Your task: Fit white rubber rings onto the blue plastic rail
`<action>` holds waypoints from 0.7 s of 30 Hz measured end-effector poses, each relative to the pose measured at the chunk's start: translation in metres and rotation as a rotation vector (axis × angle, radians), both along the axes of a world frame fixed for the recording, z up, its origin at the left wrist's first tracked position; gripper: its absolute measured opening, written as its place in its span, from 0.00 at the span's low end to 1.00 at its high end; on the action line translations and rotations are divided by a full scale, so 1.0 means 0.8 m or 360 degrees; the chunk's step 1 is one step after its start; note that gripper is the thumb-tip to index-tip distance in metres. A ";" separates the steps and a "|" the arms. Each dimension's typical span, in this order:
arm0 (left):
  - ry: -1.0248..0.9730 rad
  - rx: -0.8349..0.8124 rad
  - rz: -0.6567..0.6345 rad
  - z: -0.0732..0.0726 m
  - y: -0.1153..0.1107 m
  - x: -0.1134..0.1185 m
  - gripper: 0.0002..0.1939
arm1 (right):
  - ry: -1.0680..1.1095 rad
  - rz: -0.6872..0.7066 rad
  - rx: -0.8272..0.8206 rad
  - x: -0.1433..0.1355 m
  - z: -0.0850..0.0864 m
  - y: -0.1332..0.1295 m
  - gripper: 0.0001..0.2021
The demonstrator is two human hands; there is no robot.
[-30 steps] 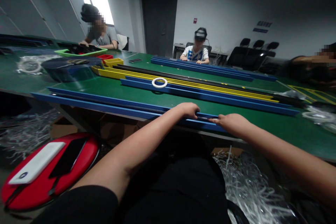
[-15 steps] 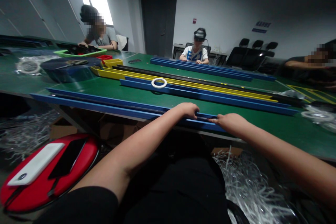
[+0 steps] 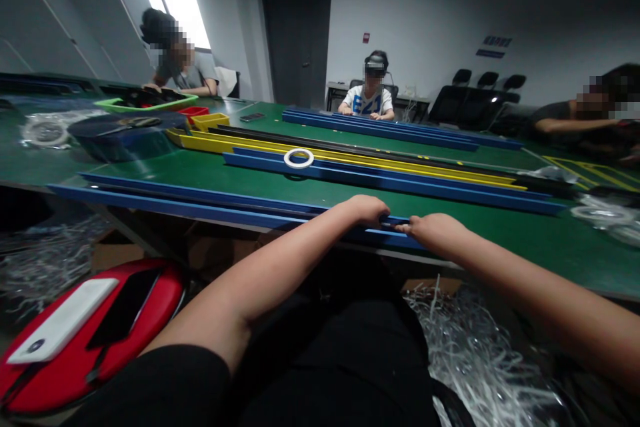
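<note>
A long blue channel rail (image 3: 200, 205) lies along the table's near edge, with a dark strip running inside it. My left hand (image 3: 369, 209) is over the rail's right part, its fingers curled closed and pointing down into the channel. Just to the right, my right hand (image 3: 434, 229) has its fingers pinched at the rail's end. Between the two sets of fingertips shows a short length of thin strip (image 3: 394, 225), which both hands appear to grip; its details are too small to make out. The rail's far right end is partly hidden by my right hand.
Behind lie another blue rail (image 3: 450, 195) with a white tape roll (image 3: 299, 159) on it, and yellow rails (image 3: 350, 159). A dark blue round roll (image 3: 125, 140) sits left. Below are a red stool (image 3: 150, 320) and stripped liner scraps (image 3: 480, 347). Other people sit around the table.
My left hand has slid a little to the right along the rail, closer to my right hand. My right hand stays nearly in place. The view has shifted slightly.
</note>
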State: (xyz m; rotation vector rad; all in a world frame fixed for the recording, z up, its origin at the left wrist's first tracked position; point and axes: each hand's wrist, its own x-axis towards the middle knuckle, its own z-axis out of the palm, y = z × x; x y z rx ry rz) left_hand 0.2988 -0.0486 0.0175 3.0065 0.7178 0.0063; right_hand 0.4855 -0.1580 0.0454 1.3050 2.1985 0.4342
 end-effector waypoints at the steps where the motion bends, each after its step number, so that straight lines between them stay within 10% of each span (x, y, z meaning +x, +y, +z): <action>1: -0.0007 -0.0002 -0.0005 0.000 -0.001 0.004 0.15 | -0.0007 0.0002 -0.0002 0.000 0.000 0.000 0.27; 21: -0.0121 0.0017 -0.0138 -0.013 0.006 -0.004 0.12 | 0.0041 -0.0027 -0.0038 0.000 0.007 -0.001 0.29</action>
